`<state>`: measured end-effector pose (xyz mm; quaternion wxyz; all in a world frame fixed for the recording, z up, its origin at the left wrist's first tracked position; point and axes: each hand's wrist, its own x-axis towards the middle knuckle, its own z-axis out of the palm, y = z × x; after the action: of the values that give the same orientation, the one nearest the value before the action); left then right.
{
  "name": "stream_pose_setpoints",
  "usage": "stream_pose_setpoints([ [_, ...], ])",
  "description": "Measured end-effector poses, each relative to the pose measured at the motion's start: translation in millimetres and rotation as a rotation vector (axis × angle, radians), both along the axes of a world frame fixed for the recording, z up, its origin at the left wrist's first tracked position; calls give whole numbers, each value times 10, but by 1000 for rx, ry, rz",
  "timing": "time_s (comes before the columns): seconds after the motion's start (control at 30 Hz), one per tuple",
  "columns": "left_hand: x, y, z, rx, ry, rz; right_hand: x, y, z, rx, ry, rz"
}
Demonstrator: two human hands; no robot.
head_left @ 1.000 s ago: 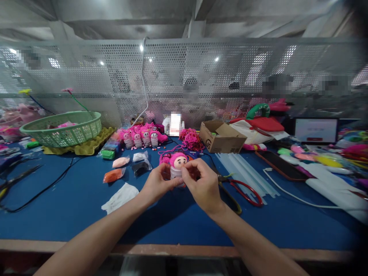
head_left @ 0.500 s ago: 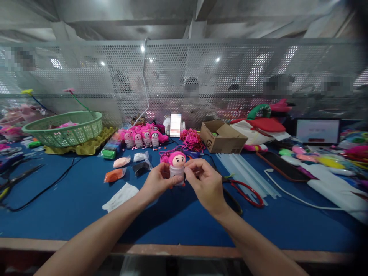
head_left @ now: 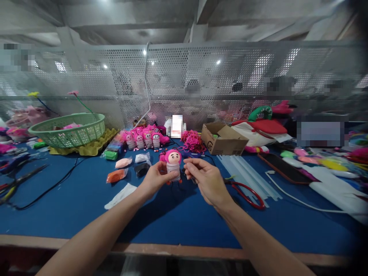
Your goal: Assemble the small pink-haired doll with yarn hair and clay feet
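A small doll (head_left: 173,165) with pink hair, a peach face with dark eyebrows and eyes, and a white ringed body is held upright just above the blue table. My left hand (head_left: 157,178) is closed around its body, thumb across the front. Just right of the doll, apart from it, my right hand (head_left: 204,177) has thumb and forefinger pinched together; whatever is between the fingertips is too small to make out. Several similar dolls (head_left: 148,141) stand in a row at the back. Packets of orange clay (head_left: 116,175) and black clay (head_left: 142,169) lie left of my hands.
Red-handled scissors (head_left: 249,195) lie right of my right hand, beside translucent strips (head_left: 244,176). Behind are a cardboard box (head_left: 224,143) and pink yarn (head_left: 193,141). A green basket (head_left: 69,132) sits on an egg tray at left. A phone (head_left: 284,168) lies at right.
The doll in my left hand has shifted slightly left and turned to face me more. My right hand has drawn away from it, leaving a gap.
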<state>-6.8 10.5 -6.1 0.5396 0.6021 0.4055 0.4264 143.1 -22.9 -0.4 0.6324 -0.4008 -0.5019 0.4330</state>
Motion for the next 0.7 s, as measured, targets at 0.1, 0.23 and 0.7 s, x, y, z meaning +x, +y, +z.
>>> stream_pose_setpoints([
  [0.1,-10,14,-21,8,10,3,-7,24,37,-39,45,29],
  [0.23,-13,18,-23,8,-1,-5,-13,62,76,-96,111,86],
  [0.7,24,8,-2,-34,1,-17,10,37,50,-262,288,172],
])
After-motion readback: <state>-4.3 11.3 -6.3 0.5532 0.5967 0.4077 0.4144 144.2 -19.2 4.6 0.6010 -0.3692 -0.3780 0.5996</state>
